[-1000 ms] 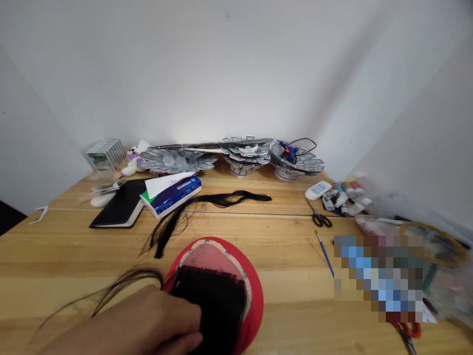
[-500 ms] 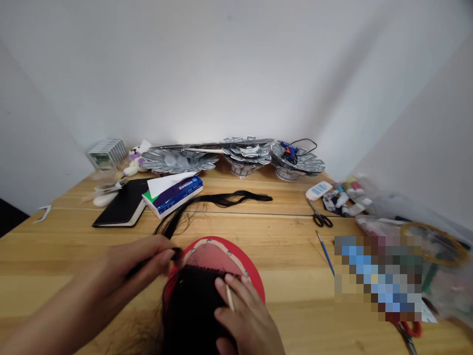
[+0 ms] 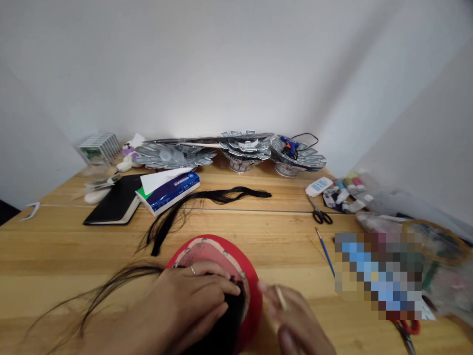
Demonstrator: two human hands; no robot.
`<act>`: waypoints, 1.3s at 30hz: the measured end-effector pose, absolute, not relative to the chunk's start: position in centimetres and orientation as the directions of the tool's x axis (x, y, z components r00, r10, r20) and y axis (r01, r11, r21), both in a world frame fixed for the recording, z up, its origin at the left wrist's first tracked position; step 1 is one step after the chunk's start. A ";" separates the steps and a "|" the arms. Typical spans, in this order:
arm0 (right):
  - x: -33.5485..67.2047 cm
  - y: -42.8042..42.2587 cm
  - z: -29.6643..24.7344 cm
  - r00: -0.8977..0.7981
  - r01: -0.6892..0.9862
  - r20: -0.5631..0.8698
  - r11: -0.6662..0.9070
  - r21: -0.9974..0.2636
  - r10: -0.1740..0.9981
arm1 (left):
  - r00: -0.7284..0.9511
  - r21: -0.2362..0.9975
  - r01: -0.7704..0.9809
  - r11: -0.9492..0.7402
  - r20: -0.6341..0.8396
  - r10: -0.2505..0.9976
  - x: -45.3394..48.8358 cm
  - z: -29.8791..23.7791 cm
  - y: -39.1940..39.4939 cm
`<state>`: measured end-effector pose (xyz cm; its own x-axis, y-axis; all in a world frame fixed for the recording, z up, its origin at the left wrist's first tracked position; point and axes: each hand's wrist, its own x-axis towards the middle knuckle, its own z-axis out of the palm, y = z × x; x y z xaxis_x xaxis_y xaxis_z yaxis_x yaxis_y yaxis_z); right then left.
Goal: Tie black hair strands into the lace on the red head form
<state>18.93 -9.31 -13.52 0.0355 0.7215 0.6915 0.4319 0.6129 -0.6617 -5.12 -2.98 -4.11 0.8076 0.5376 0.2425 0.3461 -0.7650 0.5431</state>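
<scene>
In front of me stands a red rounded head form (image 3: 255,291) with pinkish mesh (image 3: 209,255) edged by a pale band, pinned round its rim. Black hair (image 3: 223,335) covers the near part of the mesh. My left hand (image 3: 195,298), a ring on one finger, lies closed over the hairline, its fingertips at the hair's right edge. A lock of black hair (image 3: 111,276) trails leftward from under it. To the right of the form, my right hand (image 3: 301,315) is blurred, its fingers closed around a thin pale stick (image 3: 281,298); the stick's tip cannot be made out.
Another black hair bundle (image 3: 166,229) lies behind the form. Beyond are a tissue pack (image 3: 172,193), a black notebook (image 3: 113,202) and grey petal-shaped paper models (image 3: 246,153). On the right lie black-handled scissors (image 3: 321,216), a blue brush (image 3: 325,251) and red-handled scissors (image 3: 410,326).
My left hand has moved right and down onto the hairline, with the lock now trailing left. My right hand has lifted off the hair and moved right with the stick.
</scene>
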 end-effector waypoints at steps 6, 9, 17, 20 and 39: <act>18.7 -5.4 -8.7 0.233 0.254 0.426 0.368 -0.894 0.874 | 0.800 0.574 0.329 -0.750 0.252 0.544 -5.2 -4.1 -2.6; 17.5 -5.2 -8.4 0.164 0.076 0.356 0.348 -0.934 0.920 | 0.763 0.590 0.322 -0.740 0.301 0.572 -5.0 -4.3 -2.6; 17.2 -6.7 -11.6 0.081 -0.017 0.343 0.345 -0.938 0.936 | 0.728 0.582 0.306 -0.753 0.367 0.579 -4.2 -3.7 -1.9; 16.4 -6.8 -12.3 0.150 0.013 0.415 0.418 -0.908 0.897 | 0.723 0.568 0.295 -0.768 0.393 0.569 -4.2 -3.9 -1.6; 16.3 -6.7 -12.6 0.103 0.187 0.472 0.449 -0.874 0.876 | 0.704 0.597 0.266 -0.757 0.416 0.576 -4.4 -5.4 -1.7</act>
<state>16.30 -6.74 -12.61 0.1026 0.8758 0.4716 0.1868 0.4487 -0.8739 -4.35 -1.71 -5.38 0.7038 0.5756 0.4164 0.2659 -0.7570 0.5969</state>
